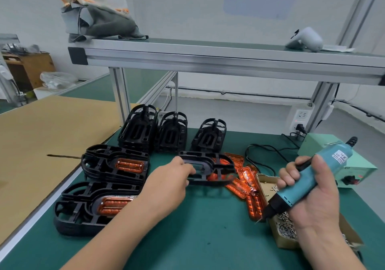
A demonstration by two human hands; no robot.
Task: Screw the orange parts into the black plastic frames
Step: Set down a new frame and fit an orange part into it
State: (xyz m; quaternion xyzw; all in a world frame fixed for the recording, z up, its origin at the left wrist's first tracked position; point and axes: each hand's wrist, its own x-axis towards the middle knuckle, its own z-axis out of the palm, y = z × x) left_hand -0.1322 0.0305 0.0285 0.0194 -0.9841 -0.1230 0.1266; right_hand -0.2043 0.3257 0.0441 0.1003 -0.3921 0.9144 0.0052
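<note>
My left hand grips the near end of an empty black plastic frame, held just above the green mat. Behind and to the right of that frame lies a loose pile of orange parts. My right hand holds a teal electric screwdriver, its bit pointing down-left over a cardboard box of screws. At the left, two stacks of black frames, the far one and the near one, each have an orange part seated in the top frame.
Three stacks of empty black frames stand on end at the back. A pale green power unit with a black cable sits at the right. An aluminium shelf spans overhead. Brown cardboard covers the table to the left.
</note>
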